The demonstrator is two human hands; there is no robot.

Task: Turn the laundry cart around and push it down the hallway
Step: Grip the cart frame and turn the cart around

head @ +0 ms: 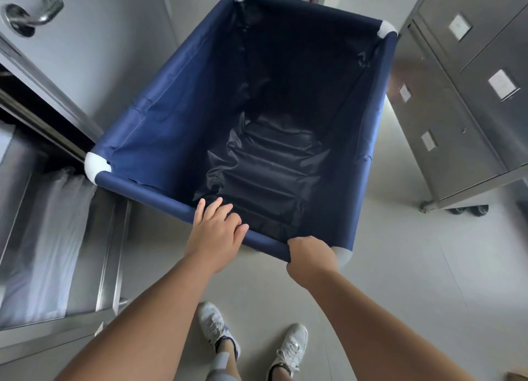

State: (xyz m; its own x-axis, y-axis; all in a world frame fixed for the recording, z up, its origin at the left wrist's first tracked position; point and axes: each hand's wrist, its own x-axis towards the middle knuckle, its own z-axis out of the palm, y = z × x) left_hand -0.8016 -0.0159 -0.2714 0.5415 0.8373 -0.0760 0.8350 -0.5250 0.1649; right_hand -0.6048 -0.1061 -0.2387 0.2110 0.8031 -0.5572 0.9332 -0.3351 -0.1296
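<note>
The laundry cart (160,123) is a deep navy fabric bin on a tube frame with white corner joints, and it is empty inside. It stands right in front of me, skewed so its far end points up and right. My left hand (215,232) lies over the near rim tube with fingers spread and loosely draped, not wrapped round. My right hand (310,256) is closed around the same rim tube, close to the near right white corner (344,255).
A steel shelving unit (108,266) holding folded white linen stands at the left, touching the cart's near left corner. A grey door with a lever handle (34,13) is behind it. A wheeled steel cabinet (457,118) stands at the right. Grey floor (414,280) lies between.
</note>
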